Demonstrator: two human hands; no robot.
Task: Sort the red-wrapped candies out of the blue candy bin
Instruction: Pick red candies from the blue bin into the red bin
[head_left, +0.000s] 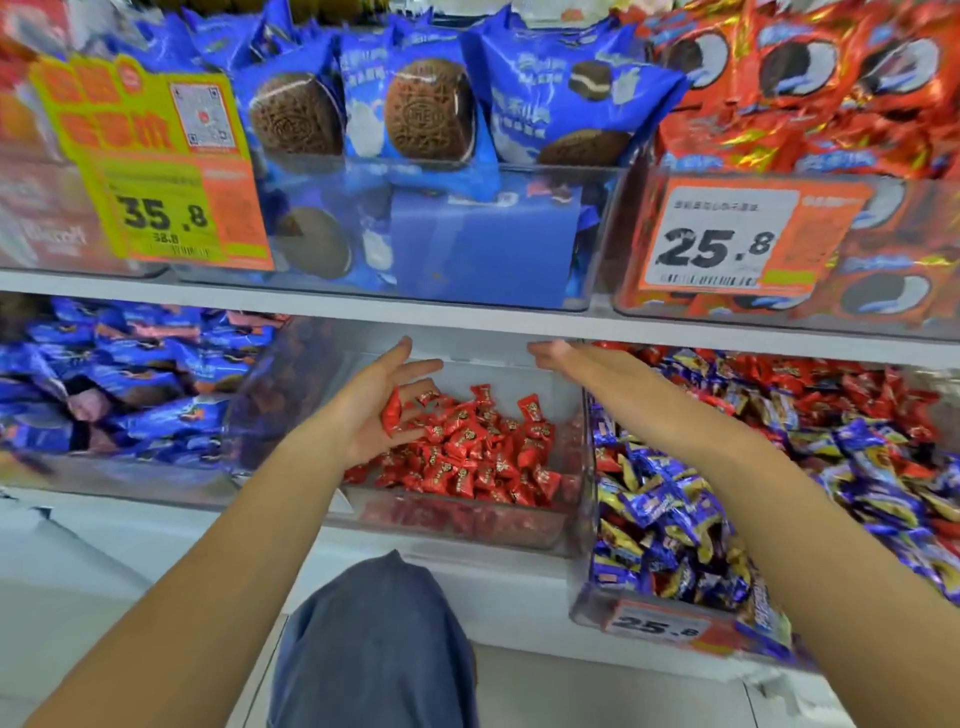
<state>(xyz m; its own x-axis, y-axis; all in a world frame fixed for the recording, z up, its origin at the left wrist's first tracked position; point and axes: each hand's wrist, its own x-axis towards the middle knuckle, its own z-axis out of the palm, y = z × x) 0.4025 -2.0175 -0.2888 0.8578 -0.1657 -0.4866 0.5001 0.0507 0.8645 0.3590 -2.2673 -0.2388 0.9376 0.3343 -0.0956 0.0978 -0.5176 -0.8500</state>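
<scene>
Left grip (382, 410) splayed, crinkly red candy (392, 411) on palm — right grip (558, 356) hidden, state unclear.

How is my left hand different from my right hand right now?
The left hand lies palm up over the clear bin of red candies, with one red-wrapped candy on its fingers; the right hand holds no candy that shows. The left hand's fingers are spread in plain sight, while the right hand's fingertips are hidden under the shelf edge. The right hand sits farther back. Both arms are bare and reach forward.
</scene>
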